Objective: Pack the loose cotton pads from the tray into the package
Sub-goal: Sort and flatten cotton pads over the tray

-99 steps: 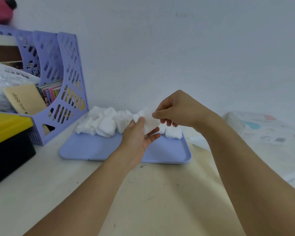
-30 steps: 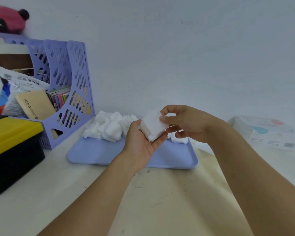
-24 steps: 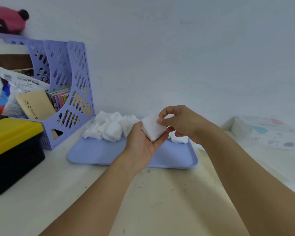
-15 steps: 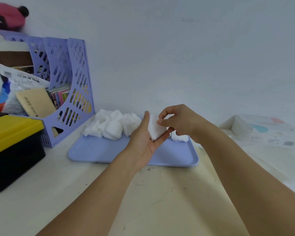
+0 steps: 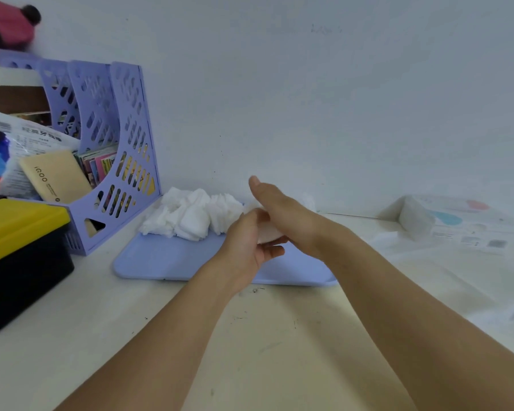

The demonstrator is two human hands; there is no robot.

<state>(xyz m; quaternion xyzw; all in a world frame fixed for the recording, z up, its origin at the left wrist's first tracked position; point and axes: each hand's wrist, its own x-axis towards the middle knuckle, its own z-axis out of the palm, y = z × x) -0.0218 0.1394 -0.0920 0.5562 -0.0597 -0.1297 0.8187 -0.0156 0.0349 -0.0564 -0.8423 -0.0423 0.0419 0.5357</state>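
A lavender tray (image 5: pixel 166 259) lies by the wall with a heap of loose white cotton pads (image 5: pixel 190 216) along its far edge. Above the tray my left hand (image 5: pixel 247 247) cups a small stack of cotton pads (image 5: pixel 266 234), thumb and fingers curled round it. My right hand (image 5: pixel 279 207) lies flat over the stack with straight fingers and presses on it, hiding most of the pads. One more pad (image 5: pixel 309 200) peeks out behind my right hand. The white package (image 5: pixel 445 222) with pink and blue marks lies far right on the table, away from both hands.
A lavender file rack (image 5: pixel 122 161) full of papers stands left of the tray. In front of it sits a black box with a yellow lid (image 5: pixel 18 232). A pink object (image 5: pixel 6 25) rests on top of the rack. The white wall is close behind.
My right hand has stopped pinching the stack's corner and now lies flat across the pads. The left hand has closed round the stack and turned it flatter.
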